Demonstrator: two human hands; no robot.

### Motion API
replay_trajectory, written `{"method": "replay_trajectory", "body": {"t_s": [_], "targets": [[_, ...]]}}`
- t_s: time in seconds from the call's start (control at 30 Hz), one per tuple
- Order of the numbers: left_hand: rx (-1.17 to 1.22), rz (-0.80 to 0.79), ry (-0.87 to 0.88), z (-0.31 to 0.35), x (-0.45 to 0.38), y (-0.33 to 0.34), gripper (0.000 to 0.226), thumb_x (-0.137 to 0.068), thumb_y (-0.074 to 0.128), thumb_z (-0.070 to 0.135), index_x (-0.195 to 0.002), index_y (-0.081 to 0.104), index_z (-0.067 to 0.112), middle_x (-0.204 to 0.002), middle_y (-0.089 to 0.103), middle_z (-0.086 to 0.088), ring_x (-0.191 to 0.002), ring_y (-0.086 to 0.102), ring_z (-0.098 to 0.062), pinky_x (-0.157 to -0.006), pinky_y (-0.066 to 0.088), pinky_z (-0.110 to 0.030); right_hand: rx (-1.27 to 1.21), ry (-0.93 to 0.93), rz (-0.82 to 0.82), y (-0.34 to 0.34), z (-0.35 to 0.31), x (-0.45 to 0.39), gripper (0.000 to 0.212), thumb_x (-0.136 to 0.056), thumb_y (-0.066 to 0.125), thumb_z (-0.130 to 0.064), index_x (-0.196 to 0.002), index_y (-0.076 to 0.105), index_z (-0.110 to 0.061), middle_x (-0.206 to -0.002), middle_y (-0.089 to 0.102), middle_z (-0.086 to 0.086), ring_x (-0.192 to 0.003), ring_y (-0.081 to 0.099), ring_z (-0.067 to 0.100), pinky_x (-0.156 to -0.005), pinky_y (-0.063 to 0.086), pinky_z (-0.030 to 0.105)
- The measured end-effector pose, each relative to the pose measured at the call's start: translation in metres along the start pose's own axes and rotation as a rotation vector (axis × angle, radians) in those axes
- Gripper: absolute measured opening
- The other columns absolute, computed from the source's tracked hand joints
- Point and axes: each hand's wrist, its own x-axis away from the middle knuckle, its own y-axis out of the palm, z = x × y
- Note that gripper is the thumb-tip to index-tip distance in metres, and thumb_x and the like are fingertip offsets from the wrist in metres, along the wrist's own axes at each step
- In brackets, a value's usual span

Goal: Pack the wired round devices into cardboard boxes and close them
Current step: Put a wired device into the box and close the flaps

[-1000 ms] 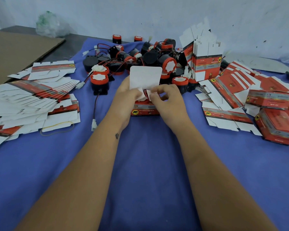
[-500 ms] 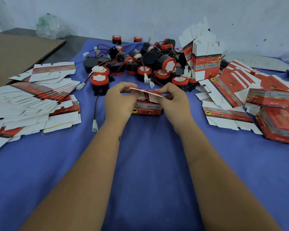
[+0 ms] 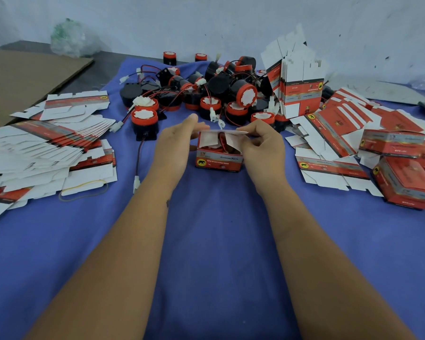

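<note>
A small red cardboard box [image 3: 219,162] stands on the blue cloth at the centre, with a red-and-black round device partly visible inside. Its white side flaps are folded in and the lid flap lies nearly flat over the top. My left hand [image 3: 176,146] holds the box's left side, fingers at the lid's left edge. My right hand [image 3: 263,146] pinches the lid's right front edge. Behind the box lies a pile of black-and-red wired round devices [image 3: 231,92]. One device [image 3: 144,119] stands alone left of the box, its wire trailing toward me.
Flat unfolded box blanks [image 3: 47,143] are spread at the left, more blanks [image 3: 329,133] at the right, and a bundle stands upright [image 3: 299,89]. Closed red boxes [image 3: 402,165] are stacked at the far right. A yellow rubber band [image 3: 84,190] lies at the left.
The lid flap, upright a second ago, has been folded down over the box's top. Both hands moved with it and now sit at the lid's edges.
</note>
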Motion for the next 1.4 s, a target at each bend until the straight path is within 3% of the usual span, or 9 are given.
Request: {"method": "replay_trajectory", "body": {"t_s": [0.17, 0.3, 0.43, 0.6, 0.77, 0.93, 1.0, 1.1, 1.4], "targets": [[-0.130, -0.117, 0.120, -0.006, 0.004, -0.004, 0.022, -0.096, 0.061, 0.018, -0.095, 0.072, 0.036, -0.125, 0.066, 0.009, -0.100, 0.062, 0.004, -0.076, 0.051, -0.010, -0.054, 0.069, 0.017, 0.001, 0.002, -0.002, 0.039, -0.087, 0.050, 0.006, -0.073, 0.066, -0.026, -0.090, 0.068, -0.002, -0.084, 0.065, 0.020, -0.059, 0.054, 0.031], [-0.337, -0.074, 0.224, -0.008, 0.003, -0.002, 0.025, -0.098, 0.058, 0.014, -0.119, 0.070, 0.019, -0.141, 0.056, 0.004, -0.121, 0.051, -0.004, -0.081, 0.043, -0.001, -0.230, 0.133, -0.037, -0.003, 0.000, 0.000, 0.032, -0.092, 0.047, -0.002, -0.076, 0.069, -0.019, -0.076, 0.067, -0.011, -0.068, 0.065, 0.004, -0.048, 0.048, 0.022], [-0.457, 0.044, 0.261, -0.010, 0.003, -0.002, 0.029, -0.099, 0.057, 0.017, -0.126, 0.067, 0.018, -0.139, 0.058, 0.005, -0.134, 0.046, -0.010, -0.103, 0.043, -0.022, 0.009, 0.045, -0.195, 0.000, 0.004, 0.004, 0.019, -0.095, 0.057, -0.014, -0.110, 0.067, -0.020, -0.116, 0.061, 0.002, -0.098, 0.058, 0.010, -0.079, 0.052, 0.025], [-0.447, -0.150, 0.236, -0.014, 0.005, -0.006, 0.045, -0.093, 0.063, 0.016, -0.138, 0.056, 0.020, -0.152, 0.043, 0.008, -0.147, 0.023, -0.008, -0.106, 0.021, -0.012, 0.014, -0.026, -0.264, 0.000, -0.001, 0.004, 0.024, -0.095, 0.058, -0.011, -0.111, 0.068, -0.026, -0.148, 0.042, -0.005, -0.135, 0.038, 0.005, -0.100, 0.039, 0.018], [-0.611, -0.168, 0.326, -0.016, 0.004, -0.006, 0.047, -0.093, 0.066, 0.018, -0.138, 0.055, 0.025, -0.154, 0.040, 0.005, -0.149, 0.019, -0.015, -0.106, 0.014, -0.013, 0.043, -0.036, -0.311, -0.002, 0.000, 0.004, 0.034, -0.091, 0.062, -0.006, -0.124, 0.065, -0.017, -0.142, 0.053, -0.004, -0.130, 0.047, 0.006, -0.109, 0.041, 0.030], [-0.501, -0.142, 0.328, -0.015, 0.001, -0.007, 0.044, -0.089, 0.069, 0.009, -0.126, 0.063, 0.032, -0.146, 0.051, 0.001, -0.144, 0.031, -0.016, -0.112, 0.025, -0.025, 0.160, -0.093, -0.255, 0.002, 0.000, 0.004, 0.033, -0.092, 0.063, -0.008, -0.125, 0.064, -0.013, -0.133, 0.059, -0.002, -0.119, 0.052, 0.006, -0.096, 0.039, 0.005], [-0.339, -0.150, 0.274, -0.012, 0.001, -0.008, 0.047, -0.088, 0.065, 0.001, -0.112, 0.064, 0.042, -0.134, 0.059, 0.009, -0.136, 0.040, -0.009, -0.104, 0.036, -0.017, 0.166, -0.102, -0.245, 0.002, 0.000, 0.004, 0.030, -0.093, 0.063, -0.011, -0.123, 0.065, -0.015, -0.129, 0.061, -0.004, -0.112, 0.050, 0.002, -0.087, 0.037, -0.001], [-0.193, -0.128, 0.209, -0.010, 0.002, -0.010, 0.050, -0.086, 0.056, -0.008, -0.103, 0.065, 0.039, -0.111, 0.061, 0.023, -0.113, 0.058, -0.003, -0.081, 0.050, -0.011, 0.153, -0.098, -0.236, 0.002, 0.000, 0.004, 0.029, -0.095, 0.062, -0.014, -0.123, 0.064, -0.017, -0.126, 0.061, -0.006, -0.110, 0.051, 0.002, -0.084, 0.039, -0.001], [-0.105, -0.097, 0.243, -0.010, 0.004, -0.011, 0.037, -0.091, 0.060, -0.001, -0.099, 0.068, 0.034, -0.108, 0.068, 0.013, -0.105, 0.065, -0.009, -0.086, 0.057, -0.026, 0.073, -0.060, -0.199, 0.001, -0.002, 0.005, 0.021, -0.097, 0.059, -0.020, -0.118, 0.065, -0.019, -0.115, 0.064, 0.000, -0.102, 0.058, 0.009, -0.074, 0.049, 0.007]]}}
